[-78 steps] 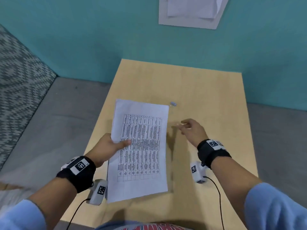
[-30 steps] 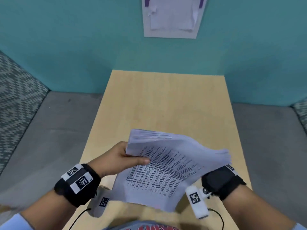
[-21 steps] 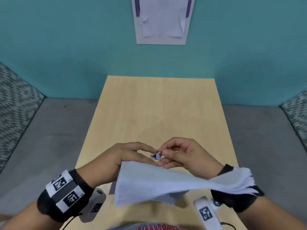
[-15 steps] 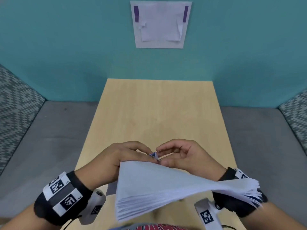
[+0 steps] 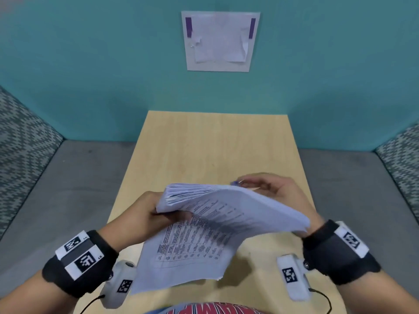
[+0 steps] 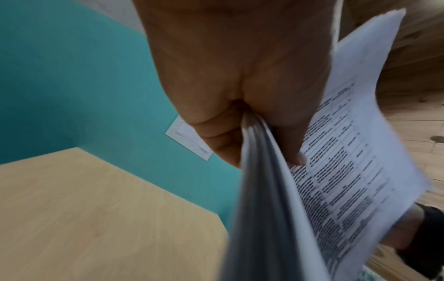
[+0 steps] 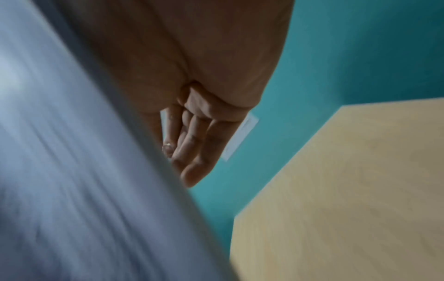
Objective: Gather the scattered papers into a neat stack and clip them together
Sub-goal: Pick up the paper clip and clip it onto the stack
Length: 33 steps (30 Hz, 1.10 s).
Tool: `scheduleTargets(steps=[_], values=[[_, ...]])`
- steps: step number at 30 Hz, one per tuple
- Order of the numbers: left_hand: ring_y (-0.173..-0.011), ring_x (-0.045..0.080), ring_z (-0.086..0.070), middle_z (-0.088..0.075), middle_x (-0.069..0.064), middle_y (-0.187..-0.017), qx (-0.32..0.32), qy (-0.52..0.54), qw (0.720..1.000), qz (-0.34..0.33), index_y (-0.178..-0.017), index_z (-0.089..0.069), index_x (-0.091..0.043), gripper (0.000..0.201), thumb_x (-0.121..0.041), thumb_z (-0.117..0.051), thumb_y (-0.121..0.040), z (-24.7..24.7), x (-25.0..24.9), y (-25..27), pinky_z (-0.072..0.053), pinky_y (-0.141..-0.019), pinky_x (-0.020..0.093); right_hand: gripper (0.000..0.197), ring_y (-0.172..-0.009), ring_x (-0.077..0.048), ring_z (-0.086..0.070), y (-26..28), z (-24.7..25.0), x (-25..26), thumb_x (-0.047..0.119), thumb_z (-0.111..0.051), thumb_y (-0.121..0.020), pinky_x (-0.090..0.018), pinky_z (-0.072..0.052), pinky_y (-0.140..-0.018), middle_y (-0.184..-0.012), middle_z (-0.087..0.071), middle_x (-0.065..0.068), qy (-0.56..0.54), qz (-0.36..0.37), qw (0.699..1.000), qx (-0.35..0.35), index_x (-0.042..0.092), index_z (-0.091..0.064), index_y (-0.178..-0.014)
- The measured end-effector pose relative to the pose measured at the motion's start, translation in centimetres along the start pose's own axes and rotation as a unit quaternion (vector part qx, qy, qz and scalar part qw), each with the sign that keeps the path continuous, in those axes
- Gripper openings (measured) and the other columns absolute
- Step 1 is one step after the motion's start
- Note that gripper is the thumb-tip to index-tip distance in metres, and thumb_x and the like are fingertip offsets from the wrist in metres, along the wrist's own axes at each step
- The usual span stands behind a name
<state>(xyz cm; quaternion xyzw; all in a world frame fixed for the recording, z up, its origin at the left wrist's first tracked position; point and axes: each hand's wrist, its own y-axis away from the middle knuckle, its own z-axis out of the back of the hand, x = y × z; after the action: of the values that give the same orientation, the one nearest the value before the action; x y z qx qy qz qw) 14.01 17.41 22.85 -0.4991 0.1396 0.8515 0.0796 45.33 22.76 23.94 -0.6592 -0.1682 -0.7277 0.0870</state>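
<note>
Stack of papers, printed table uppermost, held tilted above the near part of the wooden table; the left hand grips its left edge, thumb on top, fingers beneath; the right hand, beyond the stack's far right corner, pinches a small clip between thumb and forefinger, just beside the paper edge, the remaining fingers loosely extended; whether clip and stack touch cannot be told; a taped sheet hangs on the teal wall.
</note>
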Motion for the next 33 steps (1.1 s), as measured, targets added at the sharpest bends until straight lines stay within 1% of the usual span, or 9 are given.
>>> scheduleTargets(steps=[4,9,11,14,18,21,25,30,33], values=[[-0.093,0.004,-0.072,-0.084,0.008,-0.106,-0.036,-0.027,0.999,0.017,-0.104,-0.084,-0.015,0.041,-0.052,-0.083,-0.086,1.5,2.0,-0.1,-0.061,-0.088,0.039,0.019,-0.092,-0.023,-0.08,1.8,2.6,3.2,0.007,-0.075,-0.088,-0.026,-0.061,-0.077,-0.101,-0.082,-0.004,0.016,0.088,0.983,-0.16,0.009,-0.077,-0.107],[-0.072,0.008,-0.052,-0.075,0.018,-0.081,-0.052,-0.09,0.994,0.017,-0.089,-0.075,-0.003,0.08,-0.082,-0.068,-0.079,2.9,3.8,-0.6,-0.058,-0.075,0.046,0.016,-0.091,-0.004,-0.078,4.3,1.2,6.5,0.014,-0.079,-0.087,-0.023,-0.059,-0.087,-0.102,-0.081,0.012,0.238,0.227,0.932,-0.15,0.016,-0.08,-0.103],[-0.07,0.009,-0.048,-0.068,0.005,-0.071,-0.068,-0.092,0.993,0.033,-0.085,-0.072,-0.001,0.089,-0.089,-0.066,-0.073,3.1,4.0,-0.9,-0.057,-0.07,0.043,0.013,-0.093,-0.001,-0.076,4.1,-0.2,6.7,0.016,-0.08,-0.088,-0.024,-0.059,-0.087,-0.101,-0.08,0.014,0.303,0.274,0.902,-0.142,0.015,-0.082,-0.1],[-0.067,0.01,-0.049,-0.068,0.007,-0.069,-0.079,-0.079,0.992,0.061,-0.08,-0.071,-0.001,0.077,-0.077,-0.075,-0.072,3.1,3.3,-1.4,-0.058,-0.066,0.04,0.009,-0.093,-0.009,-0.076,2.9,-1.5,5.9,0.019,-0.081,-0.09,-0.038,-0.06,-0.084,-0.101,-0.08,0.015,0.344,0.302,0.879,-0.135,0.02,-0.082,-0.099],[-0.066,0.009,-0.052,-0.077,0.02,-0.086,-0.078,-0.091,0.99,0.07,-0.078,-0.072,-0.004,0.051,-0.053,-0.083,-0.084,2.8,2.3,-1.8,-0.06,-0.071,0.042,0.007,-0.09,-0.003,-0.074,1.4,-2.0,5.1,0.021,-0.08,-0.09,-0.042,-0.056,-0.094,-0.1,-0.081,0.016,0.378,0.31,0.86,-0.147,0.022,-0.082,-0.097],[-0.064,0.011,-0.051,-0.075,0.02,-0.078,-0.085,-0.093,0.989,0.079,-0.074,-0.07,-0.004,0.04,-0.038,-0.086,-0.089,2.7,2.4,-2.0,-0.053,-0.063,0.033,0.006,-0.086,-0.003,-0.075,0.8,-1.9,4.9,0.023,-0.081,-0.089,-0.044,-0.053,-0.099,-0.098,-0.081,0.015,0.39,0.31,0.85,-0.171,0.021,-0.082,-0.094],[-0.064,0.013,-0.04,-0.049,-0.006,-0.063,-0.082,-0.082,0.99,0.076,-0.068,-0.058,-0.002,0.049,-0.037,-0.086,-0.088,2.4,2.6,-1.9,-0.036,-0.061,0.03,0.003,-0.084,-0.001,-0.072,0.8,-1.6,4.8,0.018,-0.083,-0.087,-0.045,-0.051,-0.1,-0.092,-0.081,0.013,0.381,0.322,0.846,-0.188,0.017,-0.081,-0.089],[-0.062,0.012,-0.039,-0.047,-0.009,-0.062,-0.087,-0.097,0.991,0.035,-0.066,-0.054,-0.005,0.05,-0.038,-0.085,-0.088,2.2,2.6,-1.7,-0.034,-0.057,0.029,0.006,-0.08,-0.006,-0.069,0.5,-1.3,4.5,0.01,-0.084,-0.085,-0.05,-0.05,-0.102,-0.087,-0.08,0.009,0.36,0.318,0.855,-0.197,0.012,-0.079,-0.084],[-0.056,0.003,-0.043,-0.057,-0.014,-0.056,-0.103,-0.127,0.987,-0.001,-0.061,-0.058,-0.022,0.04,-0.032,-0.086,-0.088,2.3,2.2,-1.6,-0.043,-0.056,0.024,0.008,-0.08,-0.008,-0.069,0.6,-1.1,4.4,0.006,-0.084,-0.085,-0.051,-0.05,-0.105,-0.086,-0.079,0.008,0.349,0.312,0.862,-0.195,0.011,-0.078,-0.083]])
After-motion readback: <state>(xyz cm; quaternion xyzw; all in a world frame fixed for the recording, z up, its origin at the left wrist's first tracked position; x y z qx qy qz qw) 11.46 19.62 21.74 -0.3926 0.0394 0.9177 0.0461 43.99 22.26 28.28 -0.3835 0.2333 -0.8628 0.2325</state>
